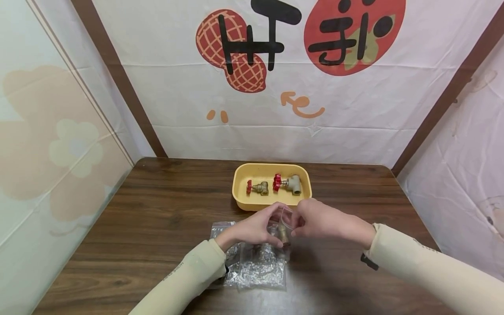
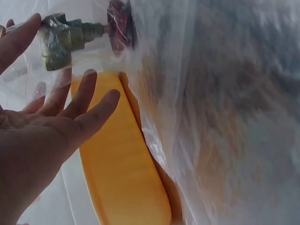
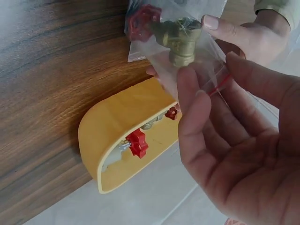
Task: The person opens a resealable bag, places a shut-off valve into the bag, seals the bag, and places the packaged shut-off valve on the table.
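A clear zip bag (image 3: pixel 208 63) with a brass valve (image 3: pixel 183 44) inside is held up between both hands. The valve's red handwheel (image 2: pixel 120 26) shows through the plastic. My left hand (image 1: pixel 256 225) holds the bag, its thumb against the valve body and its other fingers spread behind the film. My right hand (image 1: pixel 316 221) pinches the bag near its red zip line, thumb opposite curled fingers. Just beyond the hands is a yellow tray (image 1: pixel 271 205), holding a small brass valve (image 1: pixel 260 188) and a larger grey valve (image 1: pixel 293 184), each with a red handwheel.
Crumpled clear plastic bags (image 1: pixel 261 269) lie on the dark wooden table (image 1: pixel 157 245), under and in front of my left hand. A printed cloth (image 1: pixel 275 140) hangs behind the table's far edge, with more cloth at both sides.
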Motion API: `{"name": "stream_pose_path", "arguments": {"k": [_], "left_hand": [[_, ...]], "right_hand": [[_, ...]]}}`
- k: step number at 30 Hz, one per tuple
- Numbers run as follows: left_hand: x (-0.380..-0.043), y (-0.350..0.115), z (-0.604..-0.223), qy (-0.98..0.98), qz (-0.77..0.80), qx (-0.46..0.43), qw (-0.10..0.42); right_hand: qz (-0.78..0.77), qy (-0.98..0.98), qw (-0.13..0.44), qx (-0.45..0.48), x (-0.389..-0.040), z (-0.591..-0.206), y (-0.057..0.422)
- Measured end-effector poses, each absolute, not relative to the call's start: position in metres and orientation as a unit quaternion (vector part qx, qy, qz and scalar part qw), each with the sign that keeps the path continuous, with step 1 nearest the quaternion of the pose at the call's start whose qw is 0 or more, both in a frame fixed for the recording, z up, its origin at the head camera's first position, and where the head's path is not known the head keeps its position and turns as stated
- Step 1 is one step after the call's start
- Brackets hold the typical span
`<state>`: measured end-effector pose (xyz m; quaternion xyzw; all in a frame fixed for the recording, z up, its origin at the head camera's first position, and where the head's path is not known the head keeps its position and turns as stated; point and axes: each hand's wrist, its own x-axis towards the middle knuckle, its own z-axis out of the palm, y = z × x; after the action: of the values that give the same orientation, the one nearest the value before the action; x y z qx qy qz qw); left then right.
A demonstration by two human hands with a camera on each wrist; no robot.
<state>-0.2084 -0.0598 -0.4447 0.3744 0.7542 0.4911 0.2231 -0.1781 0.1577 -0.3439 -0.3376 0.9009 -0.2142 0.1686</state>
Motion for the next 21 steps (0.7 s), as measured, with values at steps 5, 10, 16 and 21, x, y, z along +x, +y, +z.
{"name": "stream_pose_path", "arguments": {"k": [5, 10, 16, 21], "left_hand": [[-0.2095, -0.0604, -0.4463, 0.751, 0.499, 0.374, 0.219], [-0.2092, -0.0593, -0.4470, 0.762, 0.499, 0.361, 0.201], [-0.2094, -0.0579, -0.4481, 0.770, 0.501, 0.348, 0.187], [-0.2081, -0.0565, -0.4463, 0.773, 0.510, 0.331, 0.183]], "right_hand": [[-0.206, 0.908, 0.142, -0.335, -0.1779, -0.3455, 0.1613], [-0.214, 0.908, 0.120, -0.340, -0.1772, -0.3446, 0.1639], [-0.230, 0.906, 0.108, -0.338, -0.1767, -0.3426, 0.1651], [-0.235, 0.903, 0.090, -0.347, -0.1779, -0.3448, 0.1672]]}}
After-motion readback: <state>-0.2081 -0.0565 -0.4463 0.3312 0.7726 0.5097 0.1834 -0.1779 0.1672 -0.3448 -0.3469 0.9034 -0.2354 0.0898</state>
